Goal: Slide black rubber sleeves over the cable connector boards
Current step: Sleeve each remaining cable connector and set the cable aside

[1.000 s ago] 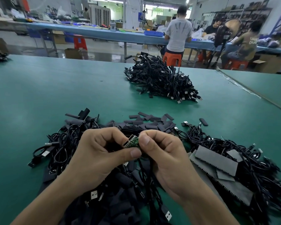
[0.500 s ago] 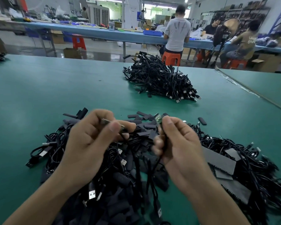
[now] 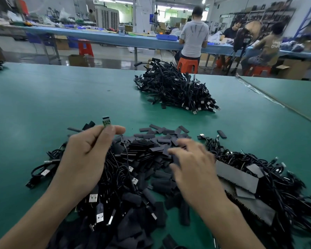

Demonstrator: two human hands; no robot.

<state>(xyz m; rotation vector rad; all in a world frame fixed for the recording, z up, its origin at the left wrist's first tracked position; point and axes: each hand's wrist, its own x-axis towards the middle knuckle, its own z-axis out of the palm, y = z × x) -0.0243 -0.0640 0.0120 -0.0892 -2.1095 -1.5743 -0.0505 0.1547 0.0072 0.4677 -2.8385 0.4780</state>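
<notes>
Left hand (image 3: 86,155) fingers pinch a green board (image 3: 106,121) at their tips; right hand (image 3: 192,164), blurred, fingers spread above loose sleeves (image 3: 151,146) on the tabletop (image 3: 43,105)

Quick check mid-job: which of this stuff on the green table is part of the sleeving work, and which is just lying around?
In the job:
connector board pinched in left hand
loose black sleeves under the blurred right hand
near cable pile

Lying about:
far cable pile, untouched
grey toothed strips
orange stool

Green table (image 3: 43,105); blue workbench (image 3: 97,35) behind; orange stool (image 3: 188,64); glossy floor (image 3: 111,57).
</notes>
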